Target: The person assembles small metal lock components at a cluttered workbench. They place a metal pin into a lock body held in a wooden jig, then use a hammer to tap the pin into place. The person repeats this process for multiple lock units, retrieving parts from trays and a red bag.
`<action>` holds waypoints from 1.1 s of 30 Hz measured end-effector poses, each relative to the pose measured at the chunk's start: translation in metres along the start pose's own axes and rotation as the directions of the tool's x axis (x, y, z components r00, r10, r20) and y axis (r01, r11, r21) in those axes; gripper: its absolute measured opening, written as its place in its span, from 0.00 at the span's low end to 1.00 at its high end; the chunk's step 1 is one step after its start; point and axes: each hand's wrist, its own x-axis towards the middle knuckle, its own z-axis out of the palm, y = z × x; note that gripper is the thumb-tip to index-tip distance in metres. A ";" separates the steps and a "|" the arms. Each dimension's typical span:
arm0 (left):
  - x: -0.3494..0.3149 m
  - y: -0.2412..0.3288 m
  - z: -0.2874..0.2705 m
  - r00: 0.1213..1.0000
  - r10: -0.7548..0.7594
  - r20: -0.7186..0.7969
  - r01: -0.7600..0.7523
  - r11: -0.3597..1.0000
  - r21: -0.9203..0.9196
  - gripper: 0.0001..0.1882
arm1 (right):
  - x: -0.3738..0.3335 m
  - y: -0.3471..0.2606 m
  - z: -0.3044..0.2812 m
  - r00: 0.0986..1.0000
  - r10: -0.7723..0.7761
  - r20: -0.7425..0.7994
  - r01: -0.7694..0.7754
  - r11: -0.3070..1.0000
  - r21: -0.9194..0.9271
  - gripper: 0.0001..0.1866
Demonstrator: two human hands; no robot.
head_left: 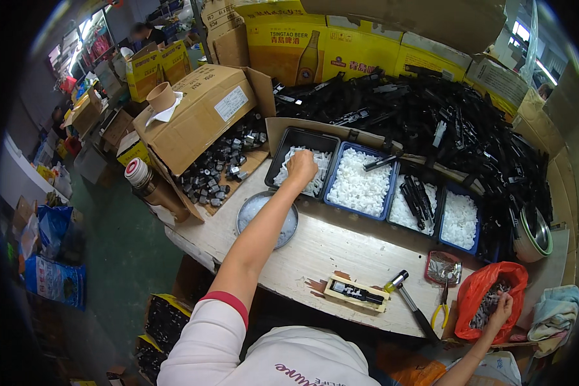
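Observation:
My left hand (302, 166) reaches over a black bin (336, 149) of white plastic pieces (317, 182). Its fingers are closed and point down into the pieces; whatever they grip is hidden. At the right, my right hand (503, 310) is at the mouth of a red plastic bag (473, 281) with small grey metal parts (486, 312) in it. Those fingers are drawn together, and I cannot make out what is between them. Between the two hands, a black mechanism with a silver section (356, 293) lies in a pale block-shaped holder (336, 297) near the table's front edge.
Beside the holder lie a hammer (418, 315), a yellow-handled screwdriver (395, 281) and yellow-handled pliers (441, 311). A round metal bowl (289, 228) sits under my left forearm. More bins (329, 201) of white pieces line the back, before heaped black parts (495, 148). A thermos (151, 186) stands left.

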 end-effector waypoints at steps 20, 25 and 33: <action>-0.015 -0.012 -0.051 0.769 -0.012 0.639 0.599 -0.335 -0.727 0.16 | -0.009 0.012 0.002 0.975 0.221 0.023 -0.218 0.929 0.300 0.19; -0.031 0.004 -0.058 0.786 0.031 0.618 0.553 -0.482 -0.679 0.16 | -0.002 0.029 -0.006 0.975 0.219 0.029 -0.215 0.911 0.351 0.20; -0.117 -0.015 -0.112 0.973 -0.034 0.227 0.218 0.453 -0.865 0.06 | -0.008 0.028 -0.013 0.978 0.194 -0.083 -0.168 0.954 0.250 0.17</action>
